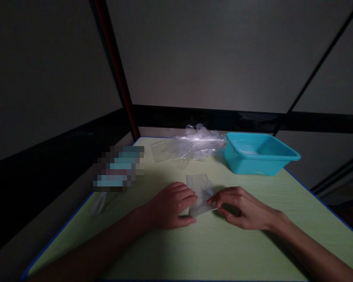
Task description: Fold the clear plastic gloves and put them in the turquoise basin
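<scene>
A small translucent plastic piece [202, 190], rectangular and slightly creased, lies on the pale green table [170, 258] between my hands. My left hand [176, 205] rests at its left edge, fingertips touching it, with the thumb apart from the fingers. On the other side, my right hand [241, 207] pinches the piece's lower right edge between thumb and fingers. Behind it lies a crumpled heap of clear plastic [194, 145].
A turquoise basin [255, 164] stands at the back right, beside the clear plastic. At the left edge is a pixelated object [119, 168] with a pale strap [99, 203]. Panelled walls rise behind the table.
</scene>
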`<state>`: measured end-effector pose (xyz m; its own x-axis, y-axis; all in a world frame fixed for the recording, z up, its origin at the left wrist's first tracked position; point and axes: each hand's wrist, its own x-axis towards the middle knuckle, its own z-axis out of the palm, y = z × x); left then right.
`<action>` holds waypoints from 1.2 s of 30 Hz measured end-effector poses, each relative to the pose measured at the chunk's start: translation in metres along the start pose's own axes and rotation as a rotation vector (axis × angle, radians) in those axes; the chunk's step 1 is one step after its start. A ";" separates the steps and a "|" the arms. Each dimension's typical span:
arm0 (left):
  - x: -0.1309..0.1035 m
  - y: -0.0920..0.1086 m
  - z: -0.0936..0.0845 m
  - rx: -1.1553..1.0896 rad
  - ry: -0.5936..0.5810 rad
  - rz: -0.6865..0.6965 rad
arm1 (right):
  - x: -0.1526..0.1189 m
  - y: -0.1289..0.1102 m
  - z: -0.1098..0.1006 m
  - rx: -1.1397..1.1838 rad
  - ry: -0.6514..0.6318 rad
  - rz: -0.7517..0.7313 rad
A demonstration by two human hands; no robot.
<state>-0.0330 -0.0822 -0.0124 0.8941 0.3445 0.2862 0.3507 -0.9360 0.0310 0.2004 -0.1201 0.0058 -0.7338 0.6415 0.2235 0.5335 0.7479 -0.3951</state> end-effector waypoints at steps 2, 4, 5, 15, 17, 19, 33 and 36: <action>0.001 0.002 0.001 0.033 0.001 -0.008 | -0.001 0.001 0.000 0.003 0.017 0.004; 0.001 0.003 0.002 0.070 0.018 -0.003 | -0.001 0.003 0.000 -0.008 0.015 0.001; 0.002 0.004 0.003 0.083 0.031 0.001 | -0.001 0.004 0.000 -0.019 0.003 -0.003; 0.002 0.003 0.007 0.044 0.110 -0.026 | 0.004 0.013 0.004 -0.067 -0.064 -0.075; 0.002 0.002 0.007 0.020 0.126 -0.042 | 0.004 0.015 0.004 -0.056 -0.063 -0.080; 0.002 0.001 0.007 -0.008 0.137 -0.054 | 0.005 0.016 0.005 -0.027 -0.051 -0.081; 0.010 -0.004 0.008 -0.787 0.292 -0.557 | 0.035 0.036 0.019 0.707 0.191 0.516; 0.013 -0.011 0.013 -1.018 0.358 -0.694 | 0.047 0.040 0.017 0.768 0.181 0.598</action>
<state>-0.0215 -0.0667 -0.0219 0.4300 0.8901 0.1513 0.1992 -0.2569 0.9457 0.1804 -0.0633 -0.0144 -0.3235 0.9416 -0.0939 0.3304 0.0193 -0.9436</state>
